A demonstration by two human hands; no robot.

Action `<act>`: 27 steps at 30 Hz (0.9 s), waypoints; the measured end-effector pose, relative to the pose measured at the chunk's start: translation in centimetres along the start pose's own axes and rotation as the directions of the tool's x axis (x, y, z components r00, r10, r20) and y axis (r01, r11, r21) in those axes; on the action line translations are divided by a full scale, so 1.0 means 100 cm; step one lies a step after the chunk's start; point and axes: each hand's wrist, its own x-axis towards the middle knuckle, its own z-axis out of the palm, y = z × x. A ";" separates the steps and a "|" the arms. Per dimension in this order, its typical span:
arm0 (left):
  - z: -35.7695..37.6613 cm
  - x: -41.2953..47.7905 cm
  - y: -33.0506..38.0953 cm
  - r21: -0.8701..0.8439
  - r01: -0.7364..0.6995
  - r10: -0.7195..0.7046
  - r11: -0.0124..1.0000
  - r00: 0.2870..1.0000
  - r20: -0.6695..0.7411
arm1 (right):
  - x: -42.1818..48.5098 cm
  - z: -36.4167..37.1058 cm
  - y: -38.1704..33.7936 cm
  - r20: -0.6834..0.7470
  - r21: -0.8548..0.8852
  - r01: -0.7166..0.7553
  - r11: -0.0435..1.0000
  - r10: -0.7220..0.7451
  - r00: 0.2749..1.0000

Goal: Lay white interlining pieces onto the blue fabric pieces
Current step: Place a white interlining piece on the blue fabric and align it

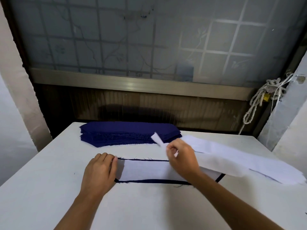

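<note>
A stack of dark blue fabric pieces (pixel 127 133) sits at the far side of the white table. Nearer me lies one blue piece (pixel 154 181), almost covered by a white interlining piece (pixel 144 169); only its dark edges show. My left hand (pixel 99 173) presses flat on the left end of that pair. My right hand (pixel 181 157) hovers over its right part, fingers pinched on a small white strip (pixel 157 138) that sticks up and away. A pile of white interlining pieces (pixel 240 161) stretches to the right.
The white table (pixel 49 188) ends at a dark slatted wall panel behind the blue stack. A frosted window fills the back. Knotted rope (pixel 259 100) hangs at the right by a pale wall corner. A pillar stands at the left.
</note>
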 end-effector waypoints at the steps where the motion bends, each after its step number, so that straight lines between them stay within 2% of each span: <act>1: -0.001 0.000 0.001 -0.007 -0.005 0.005 1.000 1.000 0.003 | -0.007 0.009 -0.008 0.025 -0.031 0.033 0.999 -0.032 0.999; 7: -0.010 0.000 0.003 -0.089 -0.035 0.037 0.995 0.999 0.021 | -0.043 0.057 -0.032 0.124 -0.121 0.208 0.971 -0.193 0.973; 15: -0.001 -0.001 -0.004 -0.176 -0.063 0.100 0.982 0.973 0.209 | -0.051 0.075 -0.036 0.111 -0.254 0.377 0.891 -0.361 0.926; 18: 0.001 0.000 0.001 -0.154 -0.012 0.055 0.988 0.959 0.277 | -0.052 0.078 -0.034 0.081 -0.248 0.387 0.888 -0.379 0.922; 21: 0.001 0.001 0.015 -0.175 0.073 -0.024 0.982 0.963 0.267 | -0.052 0.078 -0.035 0.090 -0.254 0.426 0.868 -0.417 0.904; 23: 0.004 0.001 0.026 -0.210 0.164 -0.106 0.964 0.959 0.263 | -0.053 0.077 -0.035 0.085 -0.211 0.420 0.883 -0.412 0.907; 25: 0.005 0.000 0.033 -0.264 0.256 -0.181 0.930 0.944 0.278 | -0.054 0.076 -0.035 0.097 -0.156 0.345 0.926 -0.333 0.938; 27: 0.005 -0.002 0.038 -0.317 0.275 -0.185 0.908 0.940 0.286 | -0.052 0.074 -0.032 0.106 -0.156 0.251 0.955 -0.236 0.966</act>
